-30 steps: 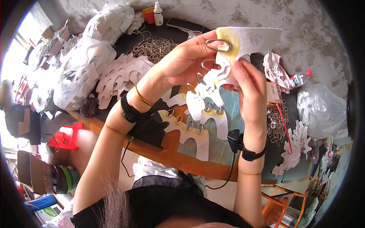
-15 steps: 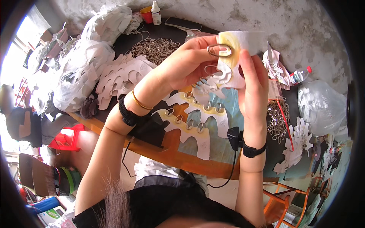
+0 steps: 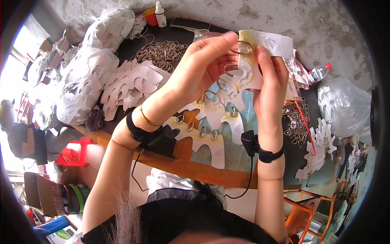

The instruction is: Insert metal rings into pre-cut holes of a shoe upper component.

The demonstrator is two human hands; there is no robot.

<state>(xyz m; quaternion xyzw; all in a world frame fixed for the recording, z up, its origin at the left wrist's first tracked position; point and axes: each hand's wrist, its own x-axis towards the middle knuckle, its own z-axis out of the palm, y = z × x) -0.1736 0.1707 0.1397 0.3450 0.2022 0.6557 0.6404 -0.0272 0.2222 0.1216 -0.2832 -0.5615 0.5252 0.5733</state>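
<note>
Loose rings (image 3: 162, 56) pile at eleven o'clock. Near one, your right hand (image 3: 271, 87) pinches the ringed white cutout (image 3: 252, 67); your left hand (image 3: 199, 63) seems to hold its top ring (image 3: 251, 49), now shifted toward two.

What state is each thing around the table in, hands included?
Left hand: raised, fingers curled beside the top ring; contact unclear
Right hand: pinching the held white piece
Held white piece: raised, yellow-stained
Top ring: sticking out past the piece's edge
Nearest white piece: lying flat, four rings attached
Ring heap: loose
White bottle: upright
Red cup: upright
Clear bottle: red cap on
Plastic bag: bulging
</note>
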